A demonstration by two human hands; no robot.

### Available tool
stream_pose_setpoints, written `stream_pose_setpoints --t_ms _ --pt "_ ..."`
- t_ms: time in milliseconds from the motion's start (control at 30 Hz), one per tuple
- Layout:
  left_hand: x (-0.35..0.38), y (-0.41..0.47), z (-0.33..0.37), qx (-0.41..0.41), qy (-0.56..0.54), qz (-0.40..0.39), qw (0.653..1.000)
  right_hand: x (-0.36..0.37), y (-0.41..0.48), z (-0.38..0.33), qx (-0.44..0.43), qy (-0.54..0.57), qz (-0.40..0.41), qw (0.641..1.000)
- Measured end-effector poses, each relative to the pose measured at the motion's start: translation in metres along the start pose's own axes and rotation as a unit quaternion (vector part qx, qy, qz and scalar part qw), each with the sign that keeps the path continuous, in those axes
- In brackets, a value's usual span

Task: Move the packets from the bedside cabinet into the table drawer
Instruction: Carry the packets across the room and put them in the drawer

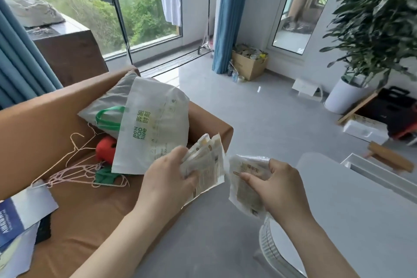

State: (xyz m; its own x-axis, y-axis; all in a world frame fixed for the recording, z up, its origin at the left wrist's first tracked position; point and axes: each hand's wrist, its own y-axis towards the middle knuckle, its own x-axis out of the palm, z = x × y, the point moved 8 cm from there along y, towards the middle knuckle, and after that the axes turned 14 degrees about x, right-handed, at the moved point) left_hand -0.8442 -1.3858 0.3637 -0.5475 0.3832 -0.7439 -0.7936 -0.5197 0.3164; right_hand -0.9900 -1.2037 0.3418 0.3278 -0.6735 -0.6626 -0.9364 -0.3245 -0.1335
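My left hand point(168, 175) grips a fanned stack of several pale, printed packets point(207, 165) in mid-air, over the edge of a brown sofa. My right hand point(274, 184) pinches another clear, crinkled packet point(244, 185) just to the right of that stack, a small gap between the two. A white table point(361, 207) lies at the lower right, below and right of my right hand. No drawer or bedside cabinet is visible.
The brown sofa point(56, 119) at left holds white bags point(155, 124), pink wire hangers point(76, 169) and papers. A white fan point(274, 253) stands below my right arm. Grey floor stretches ahead to a cardboard box point(249, 63), a potted plant point(347, 97) and clutter at right.
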Motion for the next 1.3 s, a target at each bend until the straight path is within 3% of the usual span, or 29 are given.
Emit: stream_pose_setpoints --t_ms 700,1300 --pt "0.2 0.293 0.032 0.105 -0.02 -0.138 0.985 -0.05 0.285 0.055 0.143 0.001 0.069 0.987" --pt "0.357 0.57 0.071 0.227 -0.048 -0.265 0.936 -0.101 0.516 0.073 0.274 0.025 0.189 0.943"
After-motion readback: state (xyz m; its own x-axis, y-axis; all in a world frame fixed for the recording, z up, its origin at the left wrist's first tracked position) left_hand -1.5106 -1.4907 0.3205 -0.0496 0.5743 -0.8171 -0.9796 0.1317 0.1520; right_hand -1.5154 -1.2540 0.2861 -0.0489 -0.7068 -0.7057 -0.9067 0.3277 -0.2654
